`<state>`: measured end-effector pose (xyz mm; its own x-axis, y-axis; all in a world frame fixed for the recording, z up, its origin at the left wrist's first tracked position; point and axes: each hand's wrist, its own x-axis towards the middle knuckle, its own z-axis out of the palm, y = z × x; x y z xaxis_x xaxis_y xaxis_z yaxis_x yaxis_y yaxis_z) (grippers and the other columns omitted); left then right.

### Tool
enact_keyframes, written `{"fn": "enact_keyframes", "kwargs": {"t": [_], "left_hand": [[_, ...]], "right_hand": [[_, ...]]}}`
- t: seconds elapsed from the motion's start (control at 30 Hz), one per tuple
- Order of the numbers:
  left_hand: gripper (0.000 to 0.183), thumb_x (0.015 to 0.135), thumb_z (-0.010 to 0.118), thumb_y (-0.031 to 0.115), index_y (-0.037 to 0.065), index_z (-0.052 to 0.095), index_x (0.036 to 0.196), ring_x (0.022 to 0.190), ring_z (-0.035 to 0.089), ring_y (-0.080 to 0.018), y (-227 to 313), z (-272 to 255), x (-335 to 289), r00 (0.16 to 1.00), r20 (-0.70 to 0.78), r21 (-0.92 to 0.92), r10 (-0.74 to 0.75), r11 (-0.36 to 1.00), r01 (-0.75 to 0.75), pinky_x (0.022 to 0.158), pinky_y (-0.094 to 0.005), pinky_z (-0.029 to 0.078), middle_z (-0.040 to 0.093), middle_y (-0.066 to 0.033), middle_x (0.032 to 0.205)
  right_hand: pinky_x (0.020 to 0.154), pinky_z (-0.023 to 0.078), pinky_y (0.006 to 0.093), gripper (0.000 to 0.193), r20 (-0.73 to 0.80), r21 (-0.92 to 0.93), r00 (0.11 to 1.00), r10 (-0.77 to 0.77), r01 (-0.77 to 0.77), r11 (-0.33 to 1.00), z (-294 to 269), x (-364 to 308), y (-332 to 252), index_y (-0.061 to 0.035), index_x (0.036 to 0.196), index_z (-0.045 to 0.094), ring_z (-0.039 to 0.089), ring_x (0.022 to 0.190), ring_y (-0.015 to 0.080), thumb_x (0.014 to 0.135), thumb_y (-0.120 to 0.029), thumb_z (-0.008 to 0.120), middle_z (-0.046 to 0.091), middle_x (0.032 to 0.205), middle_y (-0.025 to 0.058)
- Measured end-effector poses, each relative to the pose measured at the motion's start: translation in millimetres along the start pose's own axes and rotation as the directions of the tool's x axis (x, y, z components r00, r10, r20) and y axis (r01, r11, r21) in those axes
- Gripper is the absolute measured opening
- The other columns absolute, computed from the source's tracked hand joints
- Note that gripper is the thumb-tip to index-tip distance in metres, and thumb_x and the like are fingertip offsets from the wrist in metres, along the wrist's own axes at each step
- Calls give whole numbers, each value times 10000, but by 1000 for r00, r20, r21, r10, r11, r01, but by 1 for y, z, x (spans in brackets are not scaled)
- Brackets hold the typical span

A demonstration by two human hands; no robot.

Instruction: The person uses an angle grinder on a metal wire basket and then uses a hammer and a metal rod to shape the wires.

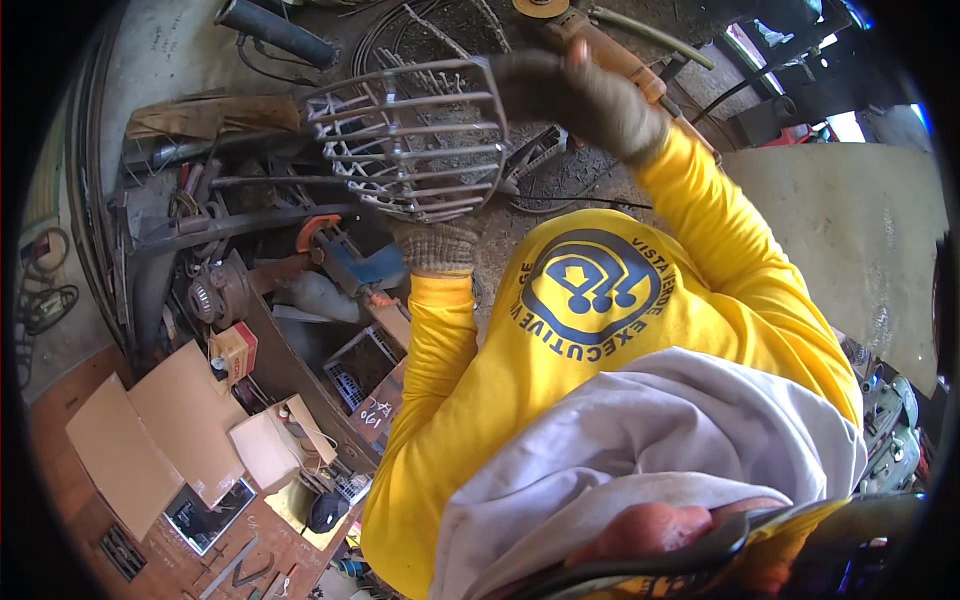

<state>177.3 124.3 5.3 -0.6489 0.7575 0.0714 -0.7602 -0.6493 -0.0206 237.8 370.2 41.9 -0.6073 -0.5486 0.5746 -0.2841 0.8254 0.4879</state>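
Note:
A cage-like basket of welded metal bars is held up in front of me, its open bars spanning the upper middle of the view. My left hand, in a knitted brown glove, is closed at the basket's lower edge; its fingers are partly hidden behind the bars. My right hand, in a similar glove, is beside the basket's upper right corner. Motion blurs its fingers, which stretch toward the bars with the thumb apart; whether they touch is unclear. Beyond it lies an orange-brown power tool near a round disc.
A dark metal pipe lies at the upper left. Steel bars and scrap crowd the left, near a blue-and-orange tool. An opened cardboard box sits at the lower left. A large flat sheet lies at the right.

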Motion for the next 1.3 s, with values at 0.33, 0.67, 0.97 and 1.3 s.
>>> {"fn": "enact_keyframes", "kwargs": {"t": [0.33,0.67,0.97,1.3], "left_hand": [[699,1037,297,555,87,236,1553,1447,314,-315,-49,-37,-12,989,150,-240,12,970,24,1218,-491,202,286,-151,1592],[600,1061,355,414,57,235,1528,1433,300,-277,-105,-20,-26,936,-141,528,323,824,-205,1180,-443,287,310,-189,1556],[427,1052,425,266,-3,455,1383,1226,569,-237,-61,16,-65,612,251,966,750,-233,-111,1016,-389,489,516,-204,1395],[700,881,669,604,-12,555,1193,997,588,-186,-50,71,-27,819,485,668,305,-734,-122,924,-321,472,596,-93,1100]], "right_hand": [[937,508,322,534,598,594,680,423,-22,-804,-67,24,-85,-26,1323,550,618,1087,150,886,-236,772,670,1190,70],[931,522,315,497,658,570,678,327,-165,-805,-84,-7,-56,-2,1265,609,657,1038,160,874,-255,784,709,1139,86],[792,547,284,454,655,649,688,314,-298,-700,-94,-30,-31,-50,1198,670,673,876,110,856,-320,798,742,990,45],[742,529,277,426,640,581,753,153,-344,-737,-86,-34,-37,-10,1172,662,628,819,91,873,-288,785,716,931,31]]}}
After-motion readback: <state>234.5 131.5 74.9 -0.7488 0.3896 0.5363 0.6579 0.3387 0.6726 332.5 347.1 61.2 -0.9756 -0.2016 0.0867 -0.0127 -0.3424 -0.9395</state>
